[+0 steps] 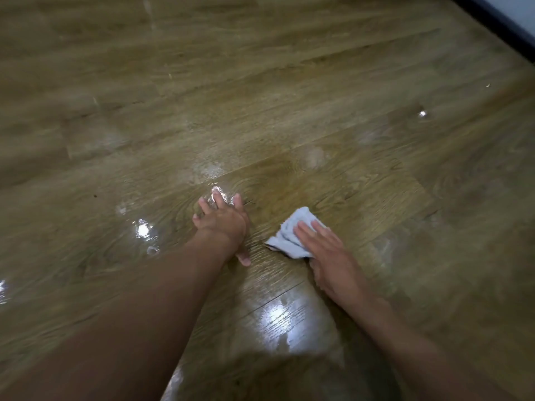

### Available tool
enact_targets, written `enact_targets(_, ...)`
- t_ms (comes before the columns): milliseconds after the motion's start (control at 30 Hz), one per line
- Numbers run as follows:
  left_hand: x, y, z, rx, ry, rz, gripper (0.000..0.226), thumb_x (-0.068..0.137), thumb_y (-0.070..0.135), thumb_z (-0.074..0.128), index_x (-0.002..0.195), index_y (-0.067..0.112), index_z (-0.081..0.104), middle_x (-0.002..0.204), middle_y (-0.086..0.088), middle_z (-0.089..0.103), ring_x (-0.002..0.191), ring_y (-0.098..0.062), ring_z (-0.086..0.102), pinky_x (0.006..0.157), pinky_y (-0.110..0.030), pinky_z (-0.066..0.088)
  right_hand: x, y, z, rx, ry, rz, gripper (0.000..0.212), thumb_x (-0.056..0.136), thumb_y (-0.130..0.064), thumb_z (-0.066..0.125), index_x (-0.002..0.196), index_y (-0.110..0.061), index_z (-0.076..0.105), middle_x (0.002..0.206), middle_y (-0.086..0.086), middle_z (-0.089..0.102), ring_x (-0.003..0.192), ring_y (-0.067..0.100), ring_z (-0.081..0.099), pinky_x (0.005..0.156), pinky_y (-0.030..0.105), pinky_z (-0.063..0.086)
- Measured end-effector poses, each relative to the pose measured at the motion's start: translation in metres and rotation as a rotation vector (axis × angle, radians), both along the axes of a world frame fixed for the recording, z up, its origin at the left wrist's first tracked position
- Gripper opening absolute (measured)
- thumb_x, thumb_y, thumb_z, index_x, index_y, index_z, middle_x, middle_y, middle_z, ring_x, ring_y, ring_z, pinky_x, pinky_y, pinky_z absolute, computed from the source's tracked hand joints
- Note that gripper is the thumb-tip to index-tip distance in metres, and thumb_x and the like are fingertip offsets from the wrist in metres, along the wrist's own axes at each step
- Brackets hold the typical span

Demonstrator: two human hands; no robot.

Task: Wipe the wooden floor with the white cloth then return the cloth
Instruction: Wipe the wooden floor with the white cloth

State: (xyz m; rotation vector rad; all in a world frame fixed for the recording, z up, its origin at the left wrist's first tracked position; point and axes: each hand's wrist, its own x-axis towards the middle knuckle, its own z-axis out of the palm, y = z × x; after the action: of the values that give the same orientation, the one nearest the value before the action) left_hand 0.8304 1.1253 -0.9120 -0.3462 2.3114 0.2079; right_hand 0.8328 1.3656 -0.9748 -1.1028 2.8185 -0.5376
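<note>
Head view: floor, cloth and two hands, logged from my remote station

1. wooden floor (289, 96): brown planks with plain grain, filling nearly the whole picture. The seams run from 8 o'clock toward 2 o'clock. The far planks are blurred.

2. white cloth (289, 235): bunched into a small pad, lying on the floor just off centre toward 5 o'clock. I see its far corner and its left edge; the rest is under a hand. I cannot tell whether it is wet.

3. right hand (327, 256): comes in from 5 o'clock and lies palm down on the near right part of the cloth. The fingers are straight, close together and point to 11 o'clock. It presses flat, with no finger curled round the cloth.

4. left hand (221, 224): its forearm comes in from 7 o'clock. It lies flat on bare floor at 9 o'clock of the cloth, near it but apart. The fingers are spread and straight toward 12 o'clock, the thumb out toward 6 o'clock. It holds nothing.

5. glare patches: one is at 9 o'clock of the left hand (142, 230). A larger one lies between the forearms toward 6 o'clock (278, 316).

6. white speck (422, 113): at 2 o'clock, well apart from both hands. I cannot tell what it is.

7. black skirting (498, 26): in the corner at 1 o'clock, with a pale wall (521, 10) behind it.
</note>
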Motion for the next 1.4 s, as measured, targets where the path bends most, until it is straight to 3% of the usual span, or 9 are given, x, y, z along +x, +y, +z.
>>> enact_targets(200,0.004,-0.003,-0.003,0.019,0.044,-0.020,0.144,0.058,0.042,0.087,0.147,0.011,-0.022,0.149,-0.031,-0.027,0.137,-0.058,-0.012,0.111,-0.066,0.014,-0.043,-0.038,0.002,-0.043,-0.017,-0.490,0.059,0.084,0.006,0.047,0.139,-0.014,0.048,0.144,0.001,0.048,0.138,0.028,0.035,0.110,0.046,0.034)
enact_targets(500,0.030,-0.009,-0.006,-0.009,0.119,-0.086,0.123,0.076,0.057,0.068,0.148,0.012,-0.021,0.150,-0.029,-0.028,0.140,-0.051,-0.013,0.116,-0.056,0.010,0.034,0.014,0.012,0.019,0.018,0.057,0.059,0.078,-0.003,0.055,0.137,-0.012,0.051,0.142,0.000,0.050,0.136,0.020,0.038,0.110,0.033,0.031)
enact_targets(767,0.034,-0.003,-0.005,-0.041,0.091,-0.078,0.111,0.083,0.057,0.060,0.150,0.012,-0.017,0.152,-0.029,-0.021,0.141,-0.050,-0.008,0.114,-0.058,0.019,-0.022,-0.012,0.028,0.066,-0.096,-0.460,0.049,0.075,-0.015,0.043,0.119,-0.009,0.065,0.126,0.012,0.062,0.118,0.031,0.056,0.101,0.039,0.037)
enact_targets(867,0.032,-0.001,-0.002,-0.047,0.071,-0.061,0.111,0.083,0.054,0.063,0.150,0.012,-0.016,0.153,-0.028,-0.020,0.141,-0.051,-0.007,0.112,-0.059,0.020,-0.007,-0.016,0.048,-0.186,-0.214,-0.469,0.031,0.084,-0.014,0.053,0.110,-0.015,0.070,0.106,0.001,0.069,0.098,0.011,0.061,0.085,0.018,0.042)
enact_targets(933,0.034,0.000,-0.002,-0.052,0.077,-0.056,0.110,0.083,0.054,0.063,0.151,0.013,-0.014,0.153,-0.027,-0.020,0.142,-0.050,-0.007,0.113,-0.058,0.020,-0.003,-0.005,0.066,-0.399,-0.495,-0.520,0.026,0.088,-0.006,0.059,0.109,-0.017,0.069,0.095,-0.004,0.069,0.082,-0.002,0.061,0.076,0.010,0.044)
enact_targets(1033,0.037,-0.001,-0.004,-0.070,0.101,-0.082,0.108,0.084,0.058,0.059,0.151,0.012,-0.013,0.154,-0.028,-0.018,0.142,-0.050,-0.006,0.114,-0.055,0.018,-0.013,0.023,0.075,-0.560,-0.685,-0.674,0.028,0.088,0.004,0.057,0.106,-0.016,0.065,0.104,0.008,0.071,0.094,0.016,0.066,0.089,0.035,0.053)
enact_targets(1167,0.038,0.000,-0.003,-0.082,0.101,-0.092,0.108,0.085,0.058,0.058,0.151,0.012,-0.014,0.154,-0.028,-0.017,0.142,-0.049,-0.004,0.115,-0.054,0.017,-0.019,0.034,0.061,-0.167,-0.216,-0.753,0.045,0.096,-0.022,0.051,0.139,-0.008,0.044,0.140,0.013,0.050,0.130,0.027,0.046,0.107,0.040,0.037)
enact_targets(1267,0.038,0.001,-0.002,-0.091,0.096,-0.088,0.108,0.085,0.058,0.058,0.150,0.012,-0.015,0.154,-0.028,-0.016,0.143,-0.048,-0.004,0.114,-0.054,0.016,0.001,0.006,0.029,0.132,-0.203,-0.561,0.069,0.098,-0.048,0.038,0.152,-0.012,0.014,0.160,0.013,0.008,0.147,0.028,0.007,0.117,0.043,0.014)
enact_targets(1400,0.040,-0.001,-0.001,-0.074,0.099,-0.088,0.108,0.085,0.060,0.056,0.151,0.013,-0.014,0.155,-0.027,-0.015,0.143,-0.048,-0.003,0.114,-0.054,0.018,0.008,-0.016,0.022,0.253,-0.154,-0.568,0.079,0.097,-0.055,0.032,0.153,-0.008,0.003,0.159,0.020,-0.002,0.147,0.033,-0.005,0.120,0.044,0.002)
